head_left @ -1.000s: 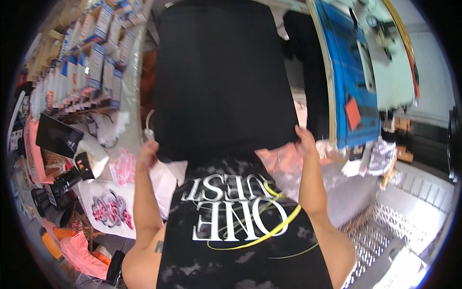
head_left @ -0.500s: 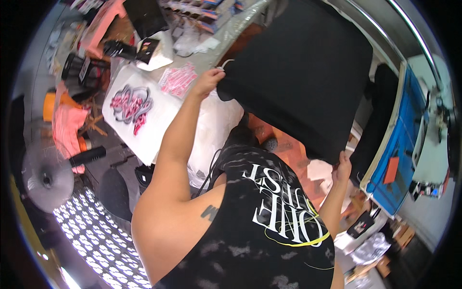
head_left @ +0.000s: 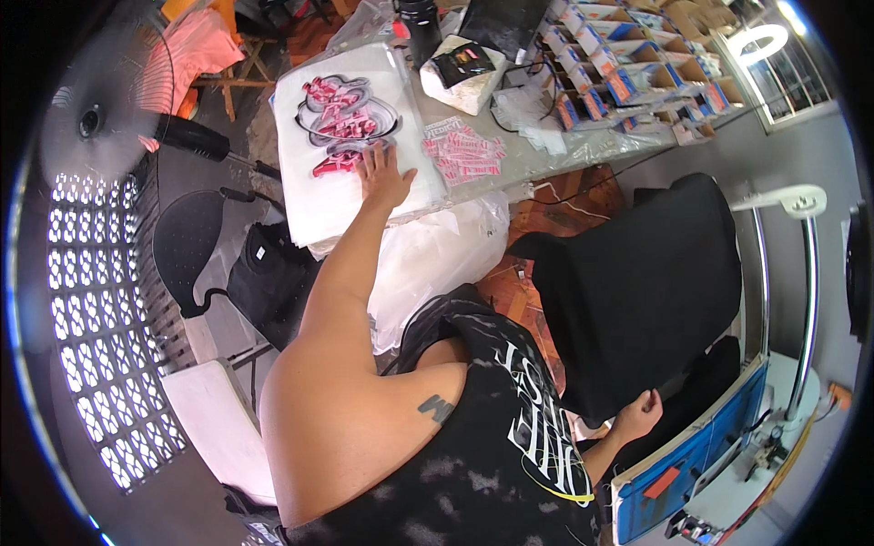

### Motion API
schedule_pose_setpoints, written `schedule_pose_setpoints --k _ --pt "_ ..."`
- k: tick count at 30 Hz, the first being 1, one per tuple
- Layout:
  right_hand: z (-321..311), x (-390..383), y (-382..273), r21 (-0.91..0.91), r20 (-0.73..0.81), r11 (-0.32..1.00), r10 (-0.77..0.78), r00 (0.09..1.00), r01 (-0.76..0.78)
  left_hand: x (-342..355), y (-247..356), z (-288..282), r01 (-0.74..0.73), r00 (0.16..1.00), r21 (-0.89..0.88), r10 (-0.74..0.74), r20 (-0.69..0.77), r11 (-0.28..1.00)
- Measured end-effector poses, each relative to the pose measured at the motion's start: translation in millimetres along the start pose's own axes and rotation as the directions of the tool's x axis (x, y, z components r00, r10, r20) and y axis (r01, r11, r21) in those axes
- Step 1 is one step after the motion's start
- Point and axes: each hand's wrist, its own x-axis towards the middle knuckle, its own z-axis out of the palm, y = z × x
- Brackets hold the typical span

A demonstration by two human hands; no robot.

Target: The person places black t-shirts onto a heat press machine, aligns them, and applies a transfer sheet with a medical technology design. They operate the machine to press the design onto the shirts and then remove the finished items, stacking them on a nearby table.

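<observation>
My left hand (head_left: 383, 176) lies with spread fingers on the top white sheet of a stack (head_left: 300, 196), at the lower edge of its pink, red and grey printed design (head_left: 346, 114). It holds nothing. On the right, a large black cloth (head_left: 637, 291) hangs draped, its support hidden beneath it. My right hand (head_left: 636, 417) is closed at the near edge of this cloth, fingers curled against it; the exact grip is partly hidden.
Small pink printed pieces (head_left: 464, 155) lie on the plastic-covered table (head_left: 583, 155) beside the stack. Cardboard bins (head_left: 628, 64) stand behind. A blue-panelled frame (head_left: 692, 455) is at the near right, a fan (head_left: 100, 118) at the far left. A black cap (head_left: 196, 241) sits left of the stack.
My left hand has let go of the black cloth and moved left onto the printed sheet. The cloth, earlier stretched between both hands, now hangs lower. The view has turned left.
</observation>
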Motion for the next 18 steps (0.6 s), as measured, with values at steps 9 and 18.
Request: schedule_pose_setpoints --k 9,18 --pt "42 49 -128 0.176 0.091 0.961 -0.234 0.968 0.215 6 -23 18 0.025 0.996 -0.264 -0.047 -0.080 0.964" --pt "6 56 -77 0.161 -0.055 0.955 -0.244 0.968 0.250 16 -76 -84 0.077 0.839 -0.839 -0.489 -0.237 0.539"
